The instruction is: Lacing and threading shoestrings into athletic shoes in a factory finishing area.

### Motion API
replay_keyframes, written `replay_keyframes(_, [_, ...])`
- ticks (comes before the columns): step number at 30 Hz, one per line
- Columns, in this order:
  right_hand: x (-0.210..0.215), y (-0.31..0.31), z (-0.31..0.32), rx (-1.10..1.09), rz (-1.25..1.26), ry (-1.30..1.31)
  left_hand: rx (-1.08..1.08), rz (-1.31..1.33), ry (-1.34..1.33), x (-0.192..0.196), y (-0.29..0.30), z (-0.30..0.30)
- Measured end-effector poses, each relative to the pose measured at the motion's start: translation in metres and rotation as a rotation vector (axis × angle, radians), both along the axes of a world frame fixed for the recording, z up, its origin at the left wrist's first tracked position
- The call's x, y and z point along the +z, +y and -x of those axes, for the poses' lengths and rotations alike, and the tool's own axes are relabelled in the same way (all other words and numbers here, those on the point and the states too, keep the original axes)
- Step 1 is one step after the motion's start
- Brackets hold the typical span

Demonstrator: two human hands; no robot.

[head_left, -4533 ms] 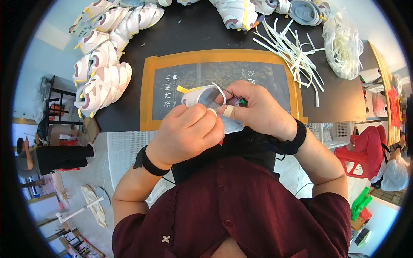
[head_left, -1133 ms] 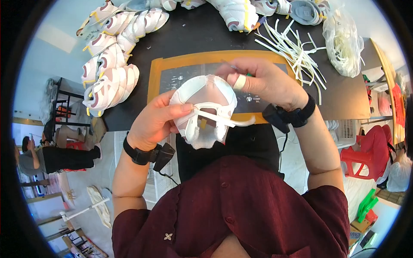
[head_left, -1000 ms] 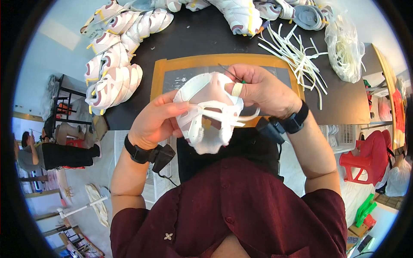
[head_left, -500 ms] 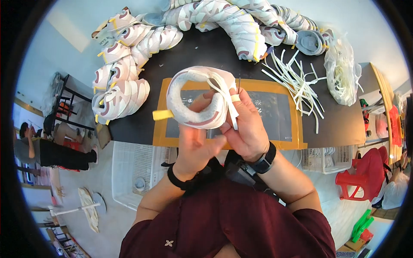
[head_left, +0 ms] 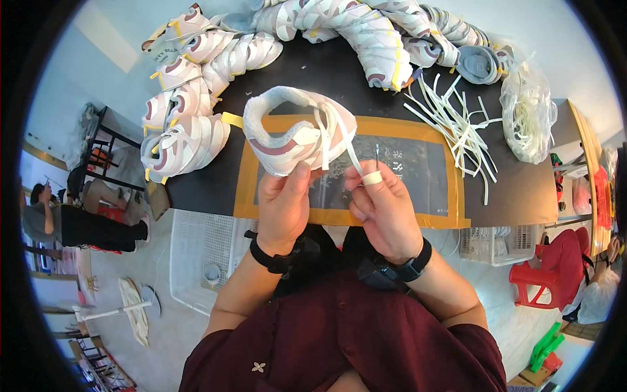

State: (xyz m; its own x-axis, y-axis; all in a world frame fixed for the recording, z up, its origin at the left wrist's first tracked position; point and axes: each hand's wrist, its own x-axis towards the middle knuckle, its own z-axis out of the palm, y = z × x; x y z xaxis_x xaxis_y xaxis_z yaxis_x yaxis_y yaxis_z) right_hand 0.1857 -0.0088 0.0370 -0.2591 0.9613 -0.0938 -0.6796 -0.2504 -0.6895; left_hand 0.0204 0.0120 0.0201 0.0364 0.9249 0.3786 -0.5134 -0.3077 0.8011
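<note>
A white and pink shoe upper with a fluffy grey lining and a yellow heel tab hangs over the table. My left hand is closed on its lower side, thumb against the outside. A flat white shoelace runs from the upper's front to my right hand, which pinches it between thumb and fingers. A pale band wraps one right finger, and a thin metal hook-like tool sticks up from that hand; its handle is hidden.
Nested rows of shoe uppers curve around the table's back and left. Loose white laces lie at right beside a clear bag of laces. A taped dark sheet covers the table's middle. White baskets stand below.
The upper has turned in my left hand, its heel tab moving up and left. My right hand has drawn away to the lower right, pulling the lace out from the upper.
</note>
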Motion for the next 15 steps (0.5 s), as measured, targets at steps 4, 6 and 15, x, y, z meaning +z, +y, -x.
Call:
replay_keyframes(4, [0.0083,-0.0062,0.006,0.028,-0.061,-0.163,0.019,0.062,-0.011,-0.0036,0.0006,-0.0022])
replay_keyframes(6, [0.0079,-0.0074,0.0077,0.14,-0.086,-0.099,0.038,0.126,-0.04,0.0002,0.0002,-0.005])
replay_keyframes(15, [0.0056,0.0,0.0055,0.327,0.016,0.019,0.022,0.134,-0.057,-0.0029,0.0025,-0.0048])
